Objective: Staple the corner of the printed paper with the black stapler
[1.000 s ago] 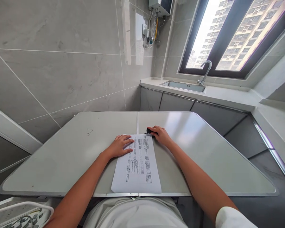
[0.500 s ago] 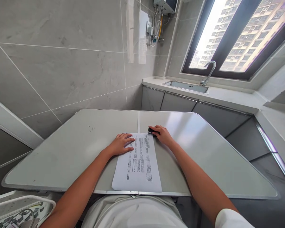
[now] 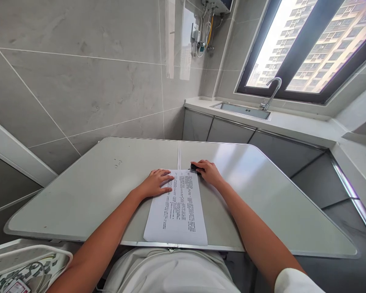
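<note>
A printed sheet of paper [image 3: 178,215] lies on the table in front of me, close to the front edge; whether more sheets lie under it I cannot tell. My left hand [image 3: 155,184] rests on its upper left part, fingers spread and holding nothing. At the far right corner of the paper, my right hand [image 3: 210,171] is closed around a small black stapler [image 3: 194,167]. The stapler's front end overlaps that corner, while the fingers cover most of its body. Several tiny staple-like bits [image 3: 118,163] are scattered on the table to the left of the paper.
The pale folding table [image 3: 79,199] has a seam down its middle. A white basket [image 3: 30,254] with cables stands at the lower left. Beyond the table are a counter [image 3: 301,122] with a sink [image 3: 244,110], a faucet [image 3: 273,91] and a tiled wall [image 3: 88,89].
The camera view has shifted slightly. Both hands stay in place, the left flat on the paper and the right around the stapler at the corner.
</note>
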`<move>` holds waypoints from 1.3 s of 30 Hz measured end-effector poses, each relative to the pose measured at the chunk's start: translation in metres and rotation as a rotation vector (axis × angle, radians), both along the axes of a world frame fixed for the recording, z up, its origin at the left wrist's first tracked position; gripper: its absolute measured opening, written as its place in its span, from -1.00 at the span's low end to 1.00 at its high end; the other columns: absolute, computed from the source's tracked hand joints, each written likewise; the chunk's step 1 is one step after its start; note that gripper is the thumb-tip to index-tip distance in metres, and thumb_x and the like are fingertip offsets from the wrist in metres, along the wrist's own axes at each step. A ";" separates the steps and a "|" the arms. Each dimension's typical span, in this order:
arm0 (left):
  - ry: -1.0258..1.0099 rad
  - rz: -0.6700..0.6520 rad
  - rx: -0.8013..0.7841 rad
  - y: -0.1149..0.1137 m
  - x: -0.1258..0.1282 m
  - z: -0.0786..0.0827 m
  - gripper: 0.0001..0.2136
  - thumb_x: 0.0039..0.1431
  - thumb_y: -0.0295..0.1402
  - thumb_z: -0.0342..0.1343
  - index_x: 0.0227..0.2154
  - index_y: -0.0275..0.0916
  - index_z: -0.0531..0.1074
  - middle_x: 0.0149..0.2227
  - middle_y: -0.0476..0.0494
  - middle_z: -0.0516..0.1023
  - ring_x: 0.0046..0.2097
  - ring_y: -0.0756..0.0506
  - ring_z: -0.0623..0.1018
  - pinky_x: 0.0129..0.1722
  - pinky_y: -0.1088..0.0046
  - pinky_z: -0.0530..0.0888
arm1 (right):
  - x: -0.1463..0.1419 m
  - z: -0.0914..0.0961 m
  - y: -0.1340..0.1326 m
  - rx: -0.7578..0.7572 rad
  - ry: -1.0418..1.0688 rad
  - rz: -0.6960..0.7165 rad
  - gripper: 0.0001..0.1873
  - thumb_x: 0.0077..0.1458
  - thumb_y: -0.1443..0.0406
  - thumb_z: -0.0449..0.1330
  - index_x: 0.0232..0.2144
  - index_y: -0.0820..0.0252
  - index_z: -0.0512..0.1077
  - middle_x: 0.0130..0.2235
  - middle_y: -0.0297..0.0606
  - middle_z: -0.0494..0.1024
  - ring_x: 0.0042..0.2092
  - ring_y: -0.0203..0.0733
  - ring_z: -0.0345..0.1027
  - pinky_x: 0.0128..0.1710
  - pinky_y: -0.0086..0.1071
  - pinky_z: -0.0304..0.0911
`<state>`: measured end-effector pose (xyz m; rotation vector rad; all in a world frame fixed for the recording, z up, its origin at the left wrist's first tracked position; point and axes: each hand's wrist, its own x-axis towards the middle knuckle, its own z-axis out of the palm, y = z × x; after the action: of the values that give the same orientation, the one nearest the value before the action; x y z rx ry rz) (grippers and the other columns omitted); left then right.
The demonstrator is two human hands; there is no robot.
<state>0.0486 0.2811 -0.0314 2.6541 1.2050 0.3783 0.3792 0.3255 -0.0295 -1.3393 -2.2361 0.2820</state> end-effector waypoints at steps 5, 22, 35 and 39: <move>-0.006 0.005 -0.002 0.000 0.000 -0.001 -0.50 0.30 0.10 0.11 0.21 0.06 0.45 0.33 -0.17 0.35 0.31 -0.32 0.34 0.32 -0.06 0.21 | 0.000 0.001 0.000 -0.008 -0.029 -0.007 -0.49 0.29 0.41 0.08 0.18 -0.15 0.49 -0.05 -0.28 0.59 -0.02 -0.07 0.39 0.05 -0.19 0.21; -0.007 0.010 -0.003 -0.001 0.001 0.000 -0.50 0.30 0.10 0.11 0.21 0.07 0.44 0.32 -0.16 0.35 0.30 -0.32 0.35 0.32 -0.06 0.21 | -0.003 0.003 -0.004 -0.007 0.005 -0.006 -0.49 0.28 0.40 0.07 0.17 -0.16 0.50 -0.08 -0.27 0.59 -0.03 -0.06 0.39 0.04 -0.17 0.26; -0.010 0.016 0.000 0.000 0.001 -0.002 -0.50 0.28 0.09 0.13 0.21 0.06 0.45 0.31 -0.17 0.36 0.30 -0.32 0.35 0.33 -0.06 0.19 | -0.002 0.002 -0.004 -0.015 0.000 -0.012 -0.50 0.29 0.39 0.06 0.18 -0.13 0.50 -0.07 -0.26 0.59 -0.04 -0.07 0.38 0.03 -0.19 0.24; -0.008 0.016 -0.004 -0.001 0.001 -0.001 -0.50 0.29 0.10 0.12 0.21 0.07 0.45 0.31 -0.16 0.36 0.29 -0.31 0.35 0.32 -0.04 0.20 | -0.003 0.003 -0.005 -0.011 -0.004 -0.021 -0.49 0.29 0.39 0.06 0.18 -0.15 0.49 -0.06 -0.27 0.59 -0.03 -0.08 0.38 0.03 -0.20 0.24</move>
<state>0.0495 0.2803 -0.0326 2.6382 1.2241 0.3885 0.3766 0.3209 -0.0260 -1.3695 -2.2253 0.2854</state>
